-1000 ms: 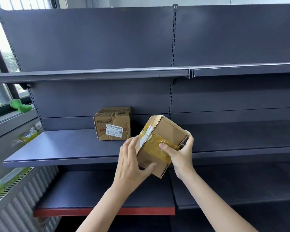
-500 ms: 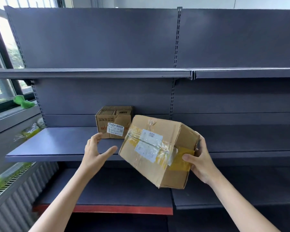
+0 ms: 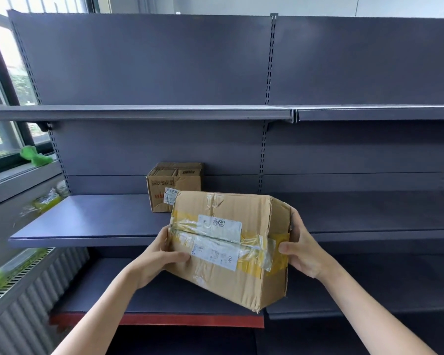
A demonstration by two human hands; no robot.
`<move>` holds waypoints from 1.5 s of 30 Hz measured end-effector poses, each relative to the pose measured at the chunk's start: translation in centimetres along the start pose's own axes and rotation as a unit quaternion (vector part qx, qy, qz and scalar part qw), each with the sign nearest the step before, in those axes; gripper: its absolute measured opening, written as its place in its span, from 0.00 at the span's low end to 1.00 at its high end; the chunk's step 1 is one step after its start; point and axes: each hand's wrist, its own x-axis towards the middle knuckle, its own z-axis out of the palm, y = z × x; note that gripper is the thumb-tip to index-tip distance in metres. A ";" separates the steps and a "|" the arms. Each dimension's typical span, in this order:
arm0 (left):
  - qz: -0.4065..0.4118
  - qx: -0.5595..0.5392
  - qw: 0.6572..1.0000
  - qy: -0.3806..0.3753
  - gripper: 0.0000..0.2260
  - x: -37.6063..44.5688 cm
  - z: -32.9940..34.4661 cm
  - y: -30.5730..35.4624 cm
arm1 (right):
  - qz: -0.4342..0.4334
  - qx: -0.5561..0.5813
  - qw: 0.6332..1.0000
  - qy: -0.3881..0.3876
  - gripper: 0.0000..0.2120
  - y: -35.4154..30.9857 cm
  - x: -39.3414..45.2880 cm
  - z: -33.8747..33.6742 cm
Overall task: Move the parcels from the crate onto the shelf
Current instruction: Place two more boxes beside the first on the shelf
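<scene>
Grey shelf (image 3: 87, 224) behind a dented, yellow-taped cardboard parcel (image 3: 231, 247), both hands' fingers (image 3: 287, 251) clamped on its ends.

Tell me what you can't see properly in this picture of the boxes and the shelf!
Head view:
- Small box: its lower right corner is hidden behind the big box.
- Labels on both boxes: print too small to read.
- Left hand and right hand: the fingers behind the big box are hidden by it.
- Crate: outside the picture.
- Green thing on the windowsill: too blurred to name.
</scene>
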 end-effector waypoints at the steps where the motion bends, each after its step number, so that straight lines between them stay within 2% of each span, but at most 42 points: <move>1: -0.001 0.002 1.000 0.004 0.33 -0.1 0.1 -0.2 | 0.006 -0.009 1.000 0.006 0.45 0.1 0.1 0.0; 4: -0.002 -0.008 1.000 0.030 0.32 -0.3 0.0 -0.8 | 0.020 -0.070 0.996 0.054 0.45 0.1 0.5 0.1; 7: 0.015 -0.021 0.995 0.094 0.32 -0.3 -0.4 -1.5 | 0.025 -0.180 0.964 0.193 0.48 0.2 1.0 0.4; 8: 0.027 -0.016 0.992 0.120 0.32 -0.2 -0.5 -1.6 | 0.016 -0.209 0.947 0.242 0.44 0.4 1.2 0.6; 10: 0.050 0.005 0.986 0.161 0.32 0.0 -0.2 -1.7 | -0.015 -0.252 0.923 0.290 0.27 0.8 1.9 1.1; 11: 0.060 0.020 0.983 0.175 0.32 0.1 0.0 -1.6 | -0.017 -0.270 0.919 0.287 0.20 1.0 2.2 1.5; 12: 0.069 0.037 0.979 0.187 0.31 0.3 0.3 -1.5 | -0.009 -0.270 0.924 0.272 0.17 1.1 2.4 1.9; 15: 0.091 0.071 0.968 0.223 0.31 0.5 0.9 -1.2 | 0.036 -0.160 0.963 0.214 0.21 0.9 2.6 2.4; 17: 0.104 0.085 0.963 0.235 0.32 0.3 1.2 -1.1 | 0.042 -0.145 0.970 0.190 0.19 0.9 2.6 2.4; 19: 0.116 0.097 0.959 0.241 0.32 0.0 1.5 -1.1 | 0.037 -0.192 0.962 0.192 0.24 1.3 2.7 2.4; 22: 0.138 0.120 0.952 0.245 0.32 -0.5 2.3 -0.8 | 0.019 -0.241 0.942 0.233 0.34 2.4 2.8 2.7; 27: 0.141 0.172 0.940 0.258 0.34 -1.1 2.6 -0.4 | 0.001 -0.283 0.920 0.272 0.35 3.6 2.7 2.4; 34: 0.128 0.166 0.945 0.252 0.35 -1.4 2.1 -0.6 | -0.019 -0.259 0.930 0.259 0.35 4.4 2.5 2.4; 40: 0.141 0.216 0.937 0.234 0.35 -1.5 2.1 0.1 | -0.033 -0.169 0.935 0.310 0.39 5.6 2.1 2.3; 43: 0.172 0.291 0.915 0.221 0.37 -1.1 1.8 2.4 | -0.044 -0.068 0.941 0.328 0.43 6.7 1.8 2.6; 45: 0.203 0.339 0.898 0.195 0.38 -0.7 1.8 4.6 | -0.049 0.012 0.948 0.316 0.41 7.6 1.5 3.0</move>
